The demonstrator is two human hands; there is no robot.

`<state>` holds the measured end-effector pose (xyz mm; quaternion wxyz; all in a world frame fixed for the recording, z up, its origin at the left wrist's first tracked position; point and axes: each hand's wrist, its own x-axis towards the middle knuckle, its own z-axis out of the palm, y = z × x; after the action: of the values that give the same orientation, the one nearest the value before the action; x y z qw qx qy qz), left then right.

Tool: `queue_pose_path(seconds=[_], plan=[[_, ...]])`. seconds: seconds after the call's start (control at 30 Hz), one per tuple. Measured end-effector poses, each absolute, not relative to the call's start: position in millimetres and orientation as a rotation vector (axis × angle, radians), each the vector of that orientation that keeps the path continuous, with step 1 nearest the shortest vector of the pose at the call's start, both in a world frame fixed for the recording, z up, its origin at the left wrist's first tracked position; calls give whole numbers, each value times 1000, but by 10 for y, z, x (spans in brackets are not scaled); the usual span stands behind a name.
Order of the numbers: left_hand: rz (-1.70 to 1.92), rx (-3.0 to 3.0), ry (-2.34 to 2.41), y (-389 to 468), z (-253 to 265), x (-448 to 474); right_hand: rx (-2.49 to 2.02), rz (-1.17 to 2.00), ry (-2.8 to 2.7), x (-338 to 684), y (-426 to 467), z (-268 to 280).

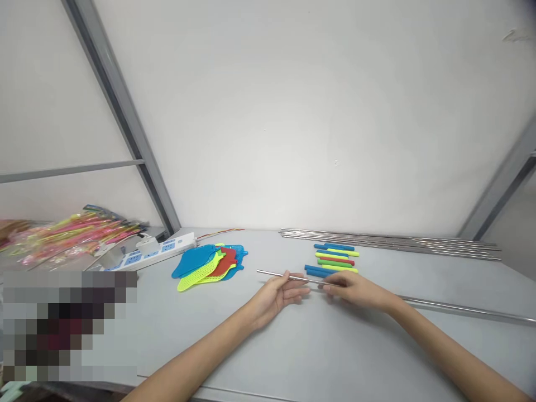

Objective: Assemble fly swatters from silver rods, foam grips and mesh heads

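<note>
A long thin metal rod (464, 310) runs across both my hands and out past the right edge of the head view. My left hand (272, 301) holds it near its left end, thumb on top and the other fingers loosely stretched beneath. Closed around the rod a little farther right is my right hand (358, 290), its fingertips partly hidden. Just behind the hands lie several coloured plastic tubes (335, 262) in blue, yellow, green and red. Left of them is a pile of perforated fly swatter heads (195, 261) in blue, yellow and red.
More metal rods (389, 242) lie along the wall at the back right. A white power strip (154, 253) is at the left, beside plastic-wrapped bundles of pink and yellow sticks (79, 234). Grey metal posts (121, 111) frame the table (234, 357). A blurred patch covers the lower left.
</note>
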<state>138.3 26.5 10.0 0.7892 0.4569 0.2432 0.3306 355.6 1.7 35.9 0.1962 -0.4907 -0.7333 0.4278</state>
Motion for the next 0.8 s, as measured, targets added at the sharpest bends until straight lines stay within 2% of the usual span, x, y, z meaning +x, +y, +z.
queue_pose_path(seconds=[0.17,0.33,0.57,0.8], plan=[[681,1029,575,282,69,1373,-1434,1088,-2104,3540,19,345],[618,1134,641,302,55,1356,-1459,1119,-2072,3566,36,328],[505,1350,704,251,110,1399,-1387,1517,-1939,3621,87,214],[884,2148,905,77,205,1475,-1318,1595,-1872,3586,112,144]])
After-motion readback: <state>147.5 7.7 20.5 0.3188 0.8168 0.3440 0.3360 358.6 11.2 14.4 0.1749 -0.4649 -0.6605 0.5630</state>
